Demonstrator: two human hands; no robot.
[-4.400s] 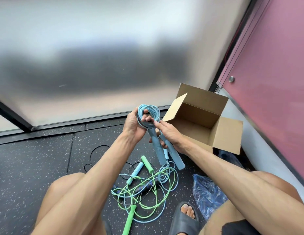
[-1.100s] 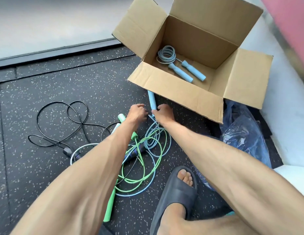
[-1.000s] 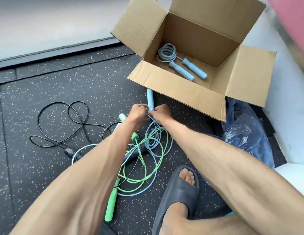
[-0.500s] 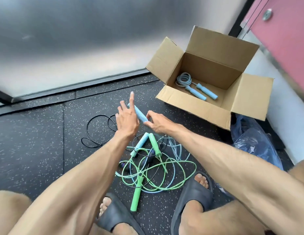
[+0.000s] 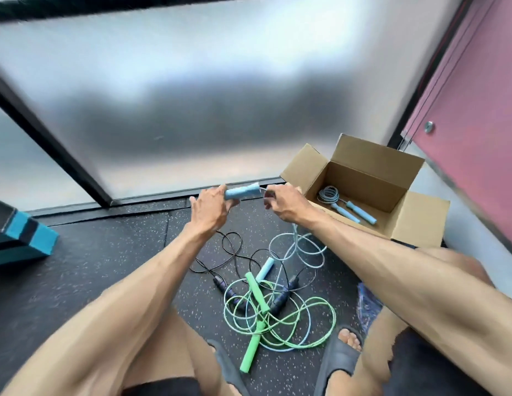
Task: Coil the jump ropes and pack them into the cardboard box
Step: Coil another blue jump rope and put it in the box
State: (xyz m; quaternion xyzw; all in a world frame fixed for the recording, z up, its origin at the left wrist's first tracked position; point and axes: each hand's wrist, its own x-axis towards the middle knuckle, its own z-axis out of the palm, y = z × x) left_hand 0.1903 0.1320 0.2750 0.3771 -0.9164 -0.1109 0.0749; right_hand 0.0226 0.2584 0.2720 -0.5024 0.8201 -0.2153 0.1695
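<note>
Blue handle (image 5: pixel 241 192) lifted off floor, hands now gripping handle and cord (image 5: pixel 295 247)

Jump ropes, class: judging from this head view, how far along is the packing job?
Done: one coiled blue rope lies inside the cardboard box. In hand: the left hand grips a blue handle while the right hand pinches its cord near the handle; the cord hangs uncoiled to the floor. Left: the green rope and black rope lie tangled on the floor.

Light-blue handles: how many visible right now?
4. One handle held in the left hand; two inside the cardboard box; one on the floor in the rope tangle. More may be hidden.
</note>
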